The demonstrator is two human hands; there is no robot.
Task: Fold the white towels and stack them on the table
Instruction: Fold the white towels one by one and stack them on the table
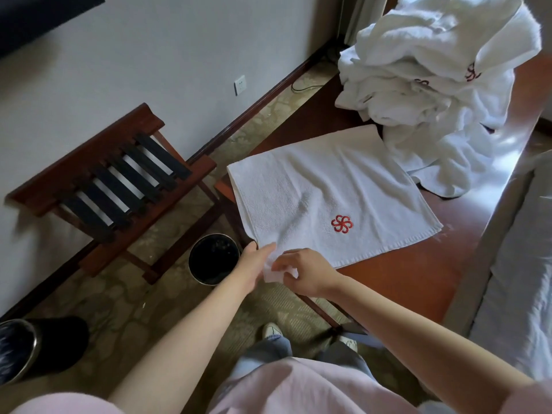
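A white towel (325, 192) with a red flower emblem lies spread flat on the reddish-brown table (418, 264), its near-left corner hanging over the table's edge. My left hand (254, 264) and my right hand (304, 273) meet at that corner, both pinching the cloth between fingers and thumb. A heap of unfolded white towels (433, 76) with red emblems sits at the far end of the table, spilling toward the flat towel.
A wooden luggage rack (113, 180) with black straps stands against the wall to the left. A round black bin (213, 258) sits on the patterned carpet by the table's corner, another bin (27, 351) at lower left. A bed edge (519, 279) borders the table's right.
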